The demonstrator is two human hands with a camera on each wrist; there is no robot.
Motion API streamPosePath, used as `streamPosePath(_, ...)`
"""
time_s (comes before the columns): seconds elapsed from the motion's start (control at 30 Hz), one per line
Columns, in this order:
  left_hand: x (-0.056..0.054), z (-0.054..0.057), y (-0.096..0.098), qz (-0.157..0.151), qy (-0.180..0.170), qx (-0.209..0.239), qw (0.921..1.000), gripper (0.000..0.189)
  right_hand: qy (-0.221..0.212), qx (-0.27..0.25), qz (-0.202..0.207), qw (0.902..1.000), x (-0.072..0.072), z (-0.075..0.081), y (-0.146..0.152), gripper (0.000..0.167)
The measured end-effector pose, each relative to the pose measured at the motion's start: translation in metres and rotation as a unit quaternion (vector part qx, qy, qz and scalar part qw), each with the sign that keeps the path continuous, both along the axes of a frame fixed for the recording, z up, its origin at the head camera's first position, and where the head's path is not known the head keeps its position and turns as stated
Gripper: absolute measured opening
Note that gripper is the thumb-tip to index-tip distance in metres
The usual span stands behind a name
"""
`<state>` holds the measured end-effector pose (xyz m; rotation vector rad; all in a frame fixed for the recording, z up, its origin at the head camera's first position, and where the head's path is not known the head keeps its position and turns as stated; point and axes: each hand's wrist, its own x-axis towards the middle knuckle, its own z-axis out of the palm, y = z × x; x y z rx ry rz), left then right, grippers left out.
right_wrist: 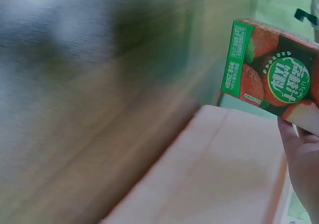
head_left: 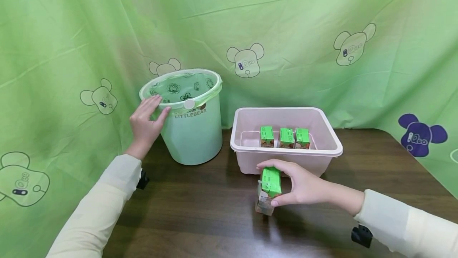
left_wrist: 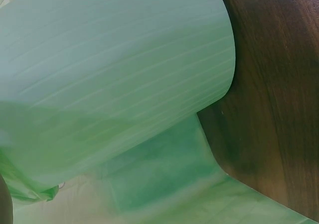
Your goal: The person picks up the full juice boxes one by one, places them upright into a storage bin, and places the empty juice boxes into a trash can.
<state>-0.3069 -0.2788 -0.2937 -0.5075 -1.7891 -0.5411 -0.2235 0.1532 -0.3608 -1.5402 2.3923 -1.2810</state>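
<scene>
My right hand [head_left: 300, 182] pinches a litchi juice box [head_left: 270, 181] between thumb and fingers, in front of the pink basin. The box has a green top, and in the right wrist view its side shows red litchi prints. Three more green-topped juice boxes [head_left: 286, 136] stand in a row inside the pink basin [head_left: 286, 152]. On the left, my left hand [head_left: 146, 125] rests at the rim of a mint-green bin [head_left: 193, 142], its fingers extended and thumb apart. A patterned green bag [head_left: 173, 88] lines the bin and folds over its rim.
The bin and basin stand side by side on a dark wooden table [head_left: 186, 214]. Behind them hangs a green curtain [head_left: 286, 11] with bear-head prints, which also runs along the left side. A black wrist device [head_left: 362, 235] sits under the right sleeve.
</scene>
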Motion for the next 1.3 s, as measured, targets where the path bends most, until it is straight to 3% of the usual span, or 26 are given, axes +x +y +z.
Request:
streamPosePath(0.17,0.0,0.001,0.0,0.0,0.0,0.0,1.0,0.039,-0.016,-0.011,0.015,0.9997,-0.006,0.018,-0.008,0.076)
streamPosePath(0.3,0.001,0.0,-0.001,0.0,0.0,-0.001,1.0,0.04,0.026,-0.007,0.003,0.9996,-0.01,0.038,-0.017,0.078)
streamPosePath(0.4,0.001,0.0,-0.001,-0.001,0.002,0.0,1.0,0.04,0.033,-0.012,0.002,0.9994,-0.014,0.053,-0.025,0.078)
streamPosePath(0.83,0.0,-0.001,0.001,0.001,0.005,-0.001,1.0,0.04,0.047,-0.071,0.022,0.9961,-0.049,0.111,-0.06,0.081)
streamPosePath(1.13,-0.001,0.001,0.004,-0.002,0.003,0.002,1.0,0.04,0.084,-0.105,-0.012,0.9909,-0.073,0.149,-0.084,0.079)
streamPosePath(1.3,-0.002,0.001,0.005,0.001,-0.005,-0.01,0.9999,0.045,0.083,-0.137,-0.036,0.9865,-0.086,0.167,-0.098,0.075)
